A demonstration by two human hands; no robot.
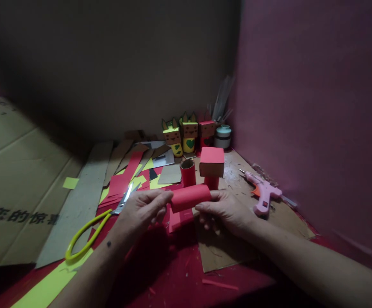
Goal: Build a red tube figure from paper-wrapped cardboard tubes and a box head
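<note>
A red paper tube lies level between my hands, above the table. My left hand pinches its left end with thumb and fingers. At the right end, my right hand grips it, the thumb below and a finger at the opening. Just behind stands an upright cardboard tube wrapped in red, open at the top. Beside that is a red tube topped by a cardboard box with a red lid. Scissors with yellow handles lie left of my left hand, partly behind the wrist.
A pink glue gun rests on a cardboard sheet at right. Several box-headed figures and a lidded jar stand at the back. Paper and cardboard scraps cover the left; a large carton stands beyond.
</note>
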